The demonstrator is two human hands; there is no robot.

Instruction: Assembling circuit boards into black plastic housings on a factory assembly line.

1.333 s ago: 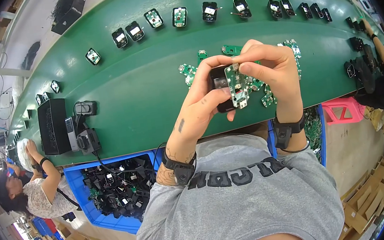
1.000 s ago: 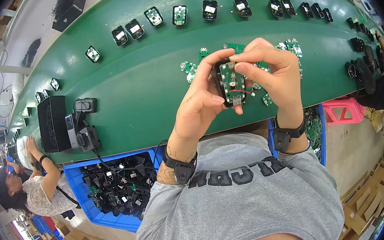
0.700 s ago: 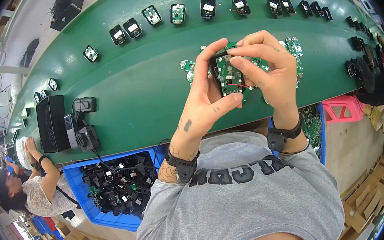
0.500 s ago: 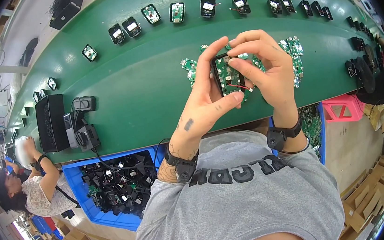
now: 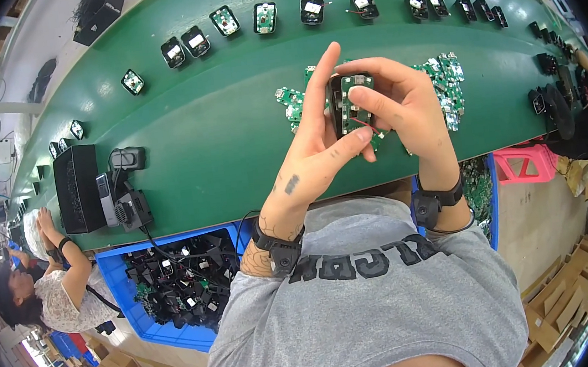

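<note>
Seen from above, a person in a grey shirt point(image 5: 365, 319) with dark lettering works at a long table, wearing a black strapped device point(image 5: 284, 256) on each wrist. Against the near table edge, a blue bin point(image 5: 189, 341) on the left holds a jumble of dark parts, and a second blue bin point(image 5: 496, 214), partly hidden on the right, holds green boards. Just beyond, over the table, the two hands meet around a small black case point(image 5: 337, 111) with a green circuit board point(image 5: 349, 112) at its open face; whether the board is fully seated cannot be told. The left hand point(image 5: 311, 154) cradles the case, its index finger pointing up past the far end and its thumb on the board's near end, by a thin red wire point(image 5: 372, 128). The right hand point(image 5: 411, 108) curls its fingers around the far end, its thumb flat on the board's upper part. Behind and beside the hands, loose green boards point(image 5: 450, 88) lie scattered on the green table point(image 5: 211, 142). Well to the left stand a long black box point(image 5: 78, 192) and some corded devices point(image 5: 132, 209). Farther off, small open cases point(image 5: 265, 19) form a curved row, some showing green boards, others white labels.
</note>
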